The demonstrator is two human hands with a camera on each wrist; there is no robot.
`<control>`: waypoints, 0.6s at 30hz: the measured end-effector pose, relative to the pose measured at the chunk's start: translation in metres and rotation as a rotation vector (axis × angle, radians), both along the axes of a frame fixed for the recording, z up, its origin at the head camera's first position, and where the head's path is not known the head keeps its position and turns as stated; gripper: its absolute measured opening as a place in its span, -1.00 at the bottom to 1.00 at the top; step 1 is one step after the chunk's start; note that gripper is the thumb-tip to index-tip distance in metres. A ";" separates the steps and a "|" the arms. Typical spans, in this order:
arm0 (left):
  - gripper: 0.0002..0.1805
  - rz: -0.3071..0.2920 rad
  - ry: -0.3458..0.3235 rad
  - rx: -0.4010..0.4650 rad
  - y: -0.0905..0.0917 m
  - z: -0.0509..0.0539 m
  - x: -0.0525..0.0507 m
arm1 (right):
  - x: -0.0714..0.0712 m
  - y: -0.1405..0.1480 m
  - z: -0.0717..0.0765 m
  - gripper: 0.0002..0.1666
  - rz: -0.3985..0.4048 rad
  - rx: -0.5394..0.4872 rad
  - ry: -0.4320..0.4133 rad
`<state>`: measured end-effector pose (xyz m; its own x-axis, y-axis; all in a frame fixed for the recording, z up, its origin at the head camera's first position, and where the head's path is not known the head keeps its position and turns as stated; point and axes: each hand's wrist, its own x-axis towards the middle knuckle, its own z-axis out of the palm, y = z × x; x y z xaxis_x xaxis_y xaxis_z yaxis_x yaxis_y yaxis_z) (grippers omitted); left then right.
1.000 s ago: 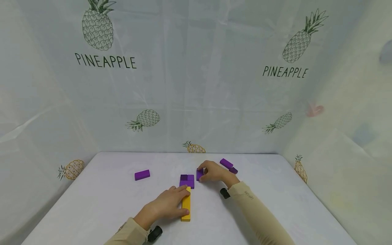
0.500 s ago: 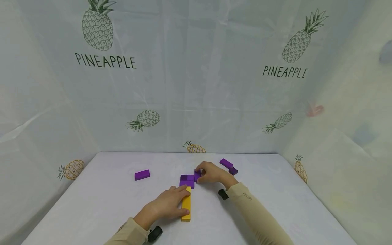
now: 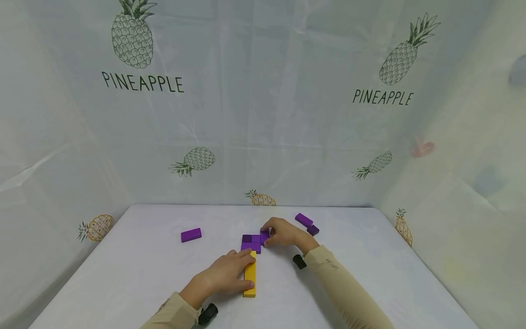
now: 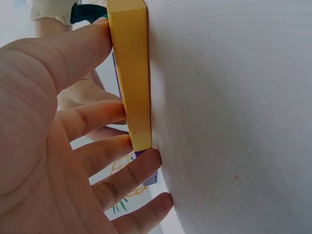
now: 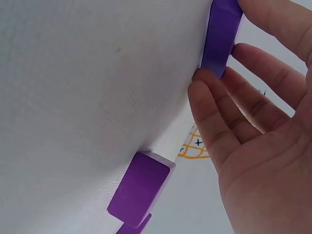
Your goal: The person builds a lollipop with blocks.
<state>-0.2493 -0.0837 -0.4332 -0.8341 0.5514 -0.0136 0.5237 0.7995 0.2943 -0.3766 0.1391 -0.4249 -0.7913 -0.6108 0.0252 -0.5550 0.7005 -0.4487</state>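
Partly, the purple block [image 3: 265, 236] is hidden from the head view by the right hand [image 3: 284, 231], whose thumb and fingers pinch it at its near and far ends. The left hand [image 3: 225, 272] lies along the left side of the yellow bar [image 3: 249, 274], its fingers spread apart, thumb toward the near end and fingertips toward the far one. Those fingertips cover part of the bar's far end, so whether it touches the cluster [image 3: 251, 247] just beyond them is hard to tell. The cluster sits just left of the right fingertips; any thin gap between it and the pinched block is too small to make out.

Past the right knuckles lie two blocks [image 3: 304, 220], one cut off by the lower border of the right wrist view. Both sleeves [image 3: 343, 283] run out of frame.

Tabletop [image 3: 135, 265] stretches from the left fingers to a lone block [image 3: 191, 235], well apart on their far left. Beyond the right fingertips, a strip of table reaches the far edge, where the curtain [image 3: 271, 114] hangs.
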 end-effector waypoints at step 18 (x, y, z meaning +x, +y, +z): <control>-0.30 0.019 -0.024 0.017 0.000 -0.001 -0.001 | 0.003 -0.001 0.002 -0.47 -0.033 -0.002 -0.034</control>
